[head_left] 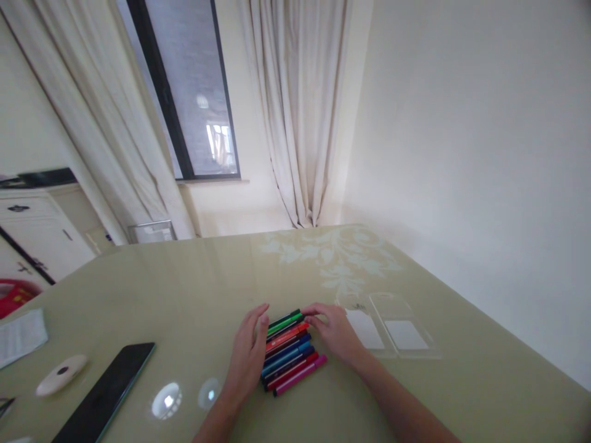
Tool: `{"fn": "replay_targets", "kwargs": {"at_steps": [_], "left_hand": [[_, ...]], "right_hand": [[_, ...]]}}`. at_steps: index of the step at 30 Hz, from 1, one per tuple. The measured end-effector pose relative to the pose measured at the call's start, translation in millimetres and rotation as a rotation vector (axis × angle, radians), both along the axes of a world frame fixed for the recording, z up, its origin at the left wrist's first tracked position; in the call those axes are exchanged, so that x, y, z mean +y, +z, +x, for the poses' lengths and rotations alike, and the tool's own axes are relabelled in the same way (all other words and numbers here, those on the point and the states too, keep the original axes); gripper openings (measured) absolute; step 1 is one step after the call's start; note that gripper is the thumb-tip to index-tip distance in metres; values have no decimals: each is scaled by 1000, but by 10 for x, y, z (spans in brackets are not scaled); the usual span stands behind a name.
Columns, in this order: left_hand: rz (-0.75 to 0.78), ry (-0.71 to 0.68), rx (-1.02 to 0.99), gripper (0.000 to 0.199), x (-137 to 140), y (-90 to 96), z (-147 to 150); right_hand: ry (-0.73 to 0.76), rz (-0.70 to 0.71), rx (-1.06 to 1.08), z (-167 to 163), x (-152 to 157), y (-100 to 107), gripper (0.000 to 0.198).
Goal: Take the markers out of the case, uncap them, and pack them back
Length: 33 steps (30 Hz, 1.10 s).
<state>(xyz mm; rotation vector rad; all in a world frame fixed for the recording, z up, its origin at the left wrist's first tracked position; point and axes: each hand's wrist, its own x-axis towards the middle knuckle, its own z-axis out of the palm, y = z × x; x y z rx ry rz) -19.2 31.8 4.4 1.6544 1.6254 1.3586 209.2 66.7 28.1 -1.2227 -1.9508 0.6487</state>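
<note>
Several felt-tip markers (287, 355) lie side by side in a slanted row on the table, green at the far end, then red, blue and dark ones, with a pink marker (300, 375) nearest me. My left hand (249, 349) stands on edge along the left ends of the row, fingers stretched out and holding nothing. At the far right end, the thumb and index finger of my right hand (336, 332) close around the tip of a dark marker beside the green marker (285, 322). Part of that dark marker is hidden by the fingers.
Right of my right hand lies a clear plastic case (406, 335) with white inserts. On the left are a black phone-like slab (108, 391), a white oval object (61, 375) and some paper (23, 337). The table (207, 277) ends near a wall and curtains.
</note>
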Motion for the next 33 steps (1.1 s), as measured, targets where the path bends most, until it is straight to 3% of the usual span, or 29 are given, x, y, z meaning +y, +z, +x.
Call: {"fn": "replay_targets", "kwargs": {"at_steps": [4,8,13,16,19,21,28,33], "left_hand": [[11,12,-23,51,-14,-118,122],[34,-35,52,48,-28,-133,197],[81,-117,455,46,-116,-132,238],[154,-216,726,67,-276,-206,395],[181,-160,825,88,-424,-315,630],[184,-154,849,92,-464,-364,750],[116,-206,848,67,-399,-290,785],[98,-192,849,68,-401,-252,776]], "right_hand": [[-36,109,-296,-42,-36,-93,31],[-51,167,-426,-110,-73,-156,38],[-9,256,-476,-202,-84,-184,43],[-72,303,-476,-194,-63,-197,46],[-179,363,-417,-109,-23,-208,50],[-226,403,-361,-22,12,-187,51],[-391,441,-309,561,14,38,39],[-603,326,-428,1250,-264,-235,51]]}}
